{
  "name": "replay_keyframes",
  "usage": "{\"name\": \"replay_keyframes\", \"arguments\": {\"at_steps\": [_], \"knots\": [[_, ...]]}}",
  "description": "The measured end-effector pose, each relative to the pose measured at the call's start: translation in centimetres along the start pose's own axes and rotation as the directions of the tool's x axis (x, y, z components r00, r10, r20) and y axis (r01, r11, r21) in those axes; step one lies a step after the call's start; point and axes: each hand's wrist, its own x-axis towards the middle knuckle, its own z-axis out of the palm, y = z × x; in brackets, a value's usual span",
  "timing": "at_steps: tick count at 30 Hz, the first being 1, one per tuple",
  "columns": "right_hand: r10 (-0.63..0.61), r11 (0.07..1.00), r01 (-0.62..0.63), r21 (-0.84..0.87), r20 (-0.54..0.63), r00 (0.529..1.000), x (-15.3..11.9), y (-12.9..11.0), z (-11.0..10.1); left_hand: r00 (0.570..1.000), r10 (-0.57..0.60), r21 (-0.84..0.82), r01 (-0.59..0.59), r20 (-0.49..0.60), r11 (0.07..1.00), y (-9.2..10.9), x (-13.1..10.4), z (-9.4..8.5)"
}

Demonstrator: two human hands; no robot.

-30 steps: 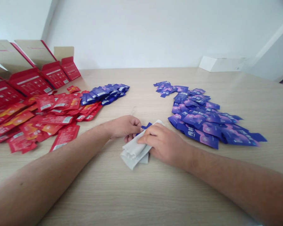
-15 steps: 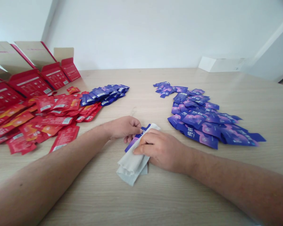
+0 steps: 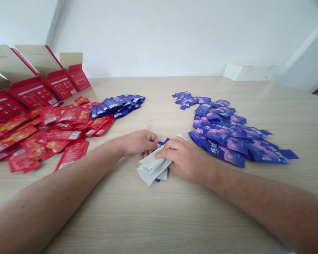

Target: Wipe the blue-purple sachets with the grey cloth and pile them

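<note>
Near the middle of the table, my left hand (image 3: 142,143) pinches the left edge of a purple sachet (image 3: 163,142). My right hand (image 3: 184,158) grips a folded white cloth (image 3: 154,165), which lies over most of that sachet. Only the sachet's top and a small lower corner show around the cloth. To the right lies a heap of purple sachets (image 3: 228,137) with pink patterns. A smaller pile of blue-purple sachets (image 3: 116,104) sits beyond my left hand, partly on red sachets (image 3: 65,134).
Open red cartons (image 3: 34,92) with raised flaps stand at the back left. A white box (image 3: 249,72) is against the wall at the back right. The pale wooden table (image 3: 153,218) reaches back to the white wall.
My right hand and the cloth have moved up and slightly right over the sachet, hiding more of its upper part. A lower corner of the sachet now shows below the cloth. My left hand has hardly moved.
</note>
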Motion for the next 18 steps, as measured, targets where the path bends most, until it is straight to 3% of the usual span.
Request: {"name": "replay_keyframes", "arguments": {"at_steps": [2,7,13,18], "knots": [[0.03,0.999,-0.03,-0.011,-0.008,1.0,-0.01,0.02,-0.02,1.0,0.003,0.003,-0.003,-0.005,1.0,-0.02,0.0,0.02],[-0.17,0.985,0.168,0.045,0.056,0.984,-0.06,-0.42,0.19,1.0,-0.018,0.017,0.018,0.02,1.0,0.0,0.02,-0.04],[0.036,0.999,-0.036,-0.02,0.003,0.999,0.02,0.05,-0.11,1.0,-0.005,0.003,0.005,-0.01,1.0,0.06,0.01,0.01],[-0.163,0.986,0.161,0.038,0.058,0.985,-0.09,-0.43,0.17,1.0,-0.014,0.026,0.013,0.022,1.0,-0.02,-0.02,-0.09]]}}
